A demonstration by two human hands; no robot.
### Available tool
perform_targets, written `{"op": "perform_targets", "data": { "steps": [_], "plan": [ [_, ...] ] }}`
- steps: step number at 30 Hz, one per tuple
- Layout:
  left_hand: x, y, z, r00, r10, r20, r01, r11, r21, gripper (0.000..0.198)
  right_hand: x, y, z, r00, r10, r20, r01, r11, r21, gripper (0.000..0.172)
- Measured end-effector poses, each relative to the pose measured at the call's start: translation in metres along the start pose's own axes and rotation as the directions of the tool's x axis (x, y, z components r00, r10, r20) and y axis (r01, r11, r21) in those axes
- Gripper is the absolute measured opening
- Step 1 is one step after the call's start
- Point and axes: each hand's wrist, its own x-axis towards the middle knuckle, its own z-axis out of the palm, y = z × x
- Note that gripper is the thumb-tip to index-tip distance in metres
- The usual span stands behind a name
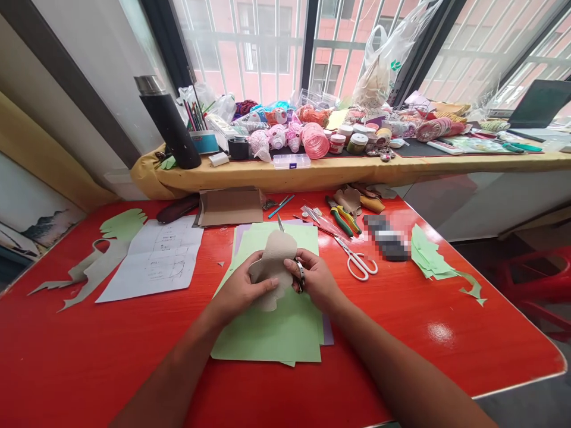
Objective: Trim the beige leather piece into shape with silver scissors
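My left hand (238, 291) grips a beige piece of leather-like sheet (280, 255) with a rounded, lobed outline, thumb on top. In my right hand (314, 279) are small scissors (301, 277); their dark finger loop shows by the thumb, and one pointed tip shows past the far edge of the beige piece. Most of the blades are hidden behind the piece. My right fingertips also touch its right edge. Below both hands lies a stack of light green paper (276, 339), with purple sheets peeking out from under it.
White-handled scissors (362, 266), yellow-green pliers (343, 217) and green paper scraps (430, 252) lie to the right. A sketched sheet (154, 261), beige offcuts (96, 270) and brown card (232, 207) lie left and behind. A black flask (169, 122) stands on the crowded ledge.
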Motion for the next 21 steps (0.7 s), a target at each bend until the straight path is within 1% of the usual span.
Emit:
{"op": "perform_targets", "data": {
  "steps": [3,5,8,11,14,17,21],
  "plan": [
    [0.003,-0.004,-0.004,0.999,-0.044,-0.011,0.044,0.999,-0.010,0.063,0.001,0.000,-0.005,0.998,-0.038,-0.047,0.037,0.999,-0.008,0.037],
    [0.007,-0.007,-0.006,0.996,-0.062,-0.067,0.059,0.997,-0.049,0.059,0.002,0.000,-0.006,0.996,-0.059,-0.069,0.059,0.998,-0.010,0.034],
    [0.012,-0.010,-0.007,0.983,-0.051,-0.176,0.024,0.988,-0.150,0.054,0.002,0.001,-0.005,0.993,-0.080,-0.083,0.079,0.997,-0.012,0.031],
    [0.015,-0.013,-0.007,0.971,-0.015,-0.239,-0.034,0.979,-0.202,0.047,0.001,0.003,-0.003,0.993,-0.090,-0.083,0.089,0.996,-0.015,0.031],
    [0.014,-0.013,-0.006,0.971,0.024,-0.237,-0.047,0.995,-0.090,0.046,0.001,0.004,-0.003,0.993,-0.093,-0.072,0.092,0.996,-0.015,0.034],
    [0.011,-0.009,-0.004,0.981,-0.025,-0.194,0.029,0.999,0.019,0.050,0.002,0.004,-0.004,0.993,-0.101,-0.063,0.101,0.995,-0.012,0.037],
    [0.009,-0.005,-0.003,0.985,-0.080,-0.154,0.087,0.995,0.044,0.053,0.004,0.007,-0.007,0.992,-0.111,-0.063,0.111,0.994,-0.013,0.039]
  ]
}}
